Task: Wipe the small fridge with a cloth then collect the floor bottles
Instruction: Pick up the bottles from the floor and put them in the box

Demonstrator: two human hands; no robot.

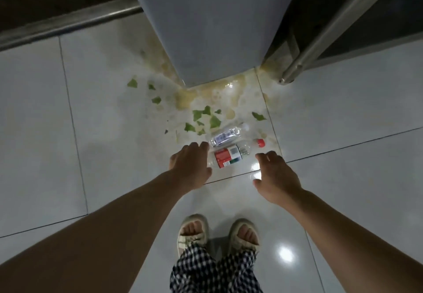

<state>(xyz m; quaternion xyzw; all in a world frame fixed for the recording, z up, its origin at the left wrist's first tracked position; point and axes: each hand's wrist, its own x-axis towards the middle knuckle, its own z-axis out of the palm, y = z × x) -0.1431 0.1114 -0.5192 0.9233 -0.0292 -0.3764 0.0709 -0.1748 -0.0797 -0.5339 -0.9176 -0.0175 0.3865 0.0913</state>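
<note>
Two clear plastic bottles lie side by side on the white tiled floor. The nearer bottle [231,156] has a red and green label and a red cap pointing right. Just behind it lies a bottle with a white and blue label [225,136]. My left hand [191,167] reaches down with fingers spread, right beside the base of the red-label bottle, holding nothing. To the right of that bottle my right hand [277,175] hovers open and empty. The small grey fridge [210,25] stands beyond the bottles. No cloth is in view.
Green leaf scraps [207,119] and a yellowish spill [219,96] spread over the floor in front of the fridge. A metal rail [68,24] runs along the left, and a steel leg [320,38] stands at the right. My sandalled feet [218,233] are below.
</note>
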